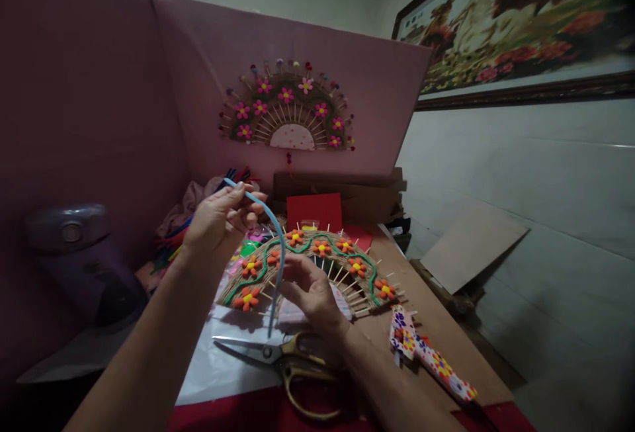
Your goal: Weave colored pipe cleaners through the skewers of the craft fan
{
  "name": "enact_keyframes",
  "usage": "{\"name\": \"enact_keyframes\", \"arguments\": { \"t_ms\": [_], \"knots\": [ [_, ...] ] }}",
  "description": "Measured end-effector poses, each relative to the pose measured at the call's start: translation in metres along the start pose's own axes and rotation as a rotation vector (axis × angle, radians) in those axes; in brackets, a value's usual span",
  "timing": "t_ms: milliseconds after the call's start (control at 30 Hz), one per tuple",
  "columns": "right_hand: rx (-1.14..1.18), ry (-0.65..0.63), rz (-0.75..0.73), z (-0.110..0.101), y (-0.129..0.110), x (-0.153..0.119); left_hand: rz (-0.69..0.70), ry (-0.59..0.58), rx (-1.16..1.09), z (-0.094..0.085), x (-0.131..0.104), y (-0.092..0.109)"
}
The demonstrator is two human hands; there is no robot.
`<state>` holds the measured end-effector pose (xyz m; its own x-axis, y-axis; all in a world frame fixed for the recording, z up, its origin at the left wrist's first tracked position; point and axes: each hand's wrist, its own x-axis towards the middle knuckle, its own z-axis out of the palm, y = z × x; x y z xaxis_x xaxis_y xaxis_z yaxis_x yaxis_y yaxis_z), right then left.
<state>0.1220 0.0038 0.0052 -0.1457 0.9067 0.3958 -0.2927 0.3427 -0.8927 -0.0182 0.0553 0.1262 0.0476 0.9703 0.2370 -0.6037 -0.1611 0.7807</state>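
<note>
No legible wording from here

I can't read a single word, brand or number anywhere in my view. The nearest thing to lettering I find is a short row of small dark marks [414,20] near the upper left corner of the framed picture [526,35] on the wall; they may be characters, but they are too small and dim for me to make out. On the purple machine [82,270] at the far left I see a round badge [70,233], and I can't tell whether it bears any sign.
</note>
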Motion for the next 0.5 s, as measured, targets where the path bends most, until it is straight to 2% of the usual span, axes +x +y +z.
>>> {"name": "enact_keyframes", "arguments": {
  "t_ms": [100, 200, 400, 500],
  "knots": [
    [0.012, 0.092, -0.127, 0.003, -0.004, 0.002, -0.083, -0.035, -0.007, 0.009, -0.005, -0.018],
    [0.038, 0.167, -0.198, 0.003, -0.010, 0.000, -0.168, -0.018, -0.044, 0.015, -0.009, -0.034],
    [0.217, 0.206, -0.069, -0.010, -0.012, 0.005, -0.168, 0.055, -0.086, 0.017, -0.016, -0.039],
    [0.290, 0.193, 0.008, -0.016, -0.011, 0.010, -0.152, 0.012, -0.004, 0.015, -0.023, -0.039]
  ]
}}
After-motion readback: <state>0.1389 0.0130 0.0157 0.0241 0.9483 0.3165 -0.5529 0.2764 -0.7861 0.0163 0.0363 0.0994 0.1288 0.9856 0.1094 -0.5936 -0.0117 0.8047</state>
